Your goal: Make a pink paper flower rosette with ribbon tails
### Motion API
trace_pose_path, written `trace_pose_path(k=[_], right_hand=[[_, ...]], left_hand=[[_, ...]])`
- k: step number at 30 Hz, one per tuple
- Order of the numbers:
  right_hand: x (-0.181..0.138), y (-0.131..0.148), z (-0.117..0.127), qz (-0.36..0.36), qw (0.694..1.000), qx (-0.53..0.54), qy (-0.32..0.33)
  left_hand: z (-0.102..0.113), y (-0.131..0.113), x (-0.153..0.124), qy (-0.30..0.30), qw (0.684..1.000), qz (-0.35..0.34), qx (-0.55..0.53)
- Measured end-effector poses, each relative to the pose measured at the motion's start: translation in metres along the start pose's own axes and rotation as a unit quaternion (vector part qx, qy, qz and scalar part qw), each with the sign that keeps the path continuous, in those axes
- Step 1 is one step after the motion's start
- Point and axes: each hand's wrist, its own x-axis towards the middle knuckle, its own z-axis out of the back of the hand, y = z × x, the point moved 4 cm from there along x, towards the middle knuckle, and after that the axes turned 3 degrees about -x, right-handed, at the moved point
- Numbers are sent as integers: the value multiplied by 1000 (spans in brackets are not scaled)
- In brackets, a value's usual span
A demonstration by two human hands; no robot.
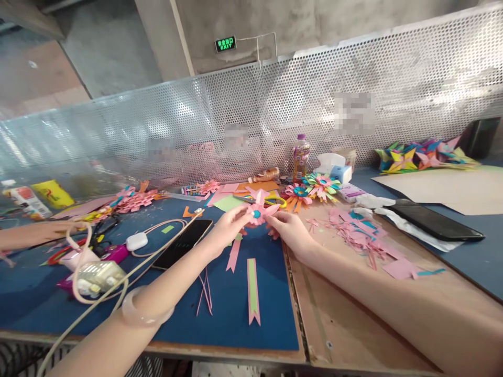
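Between my two hands is a pink paper flower (258,213) with a blue centre, held up above the table. My left hand (234,221) pinches its left side, and my right hand (288,229) grips its right petals. Below my left fingers a pink paper strip (233,255) with a notched end shows. Nearer me a pink and green notched paper strip (253,293) lies flat on the blue mat (228,330). Just behind the flower are yellow-handled scissors (280,201), partly covered.
Paper scraps (363,233) lie to the right, near a dark phone (436,219). Another phone (184,242), cables and a white charger (136,241) are left. Finished paper flowers (321,186) and a bottle (301,159) stand behind. Another person's arm (35,234) reaches in at left.
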Motion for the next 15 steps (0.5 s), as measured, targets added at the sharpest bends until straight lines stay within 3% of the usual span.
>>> trace_pose_path(k=[6,15], right_hand=[[-4,0,3,-11,997,47,-54],[-12,3,-7,-34,995,86,-25]], left_hand=[[6,4,2,-53,998,9,-34],[8,6,3,-56,998,-5,-19]])
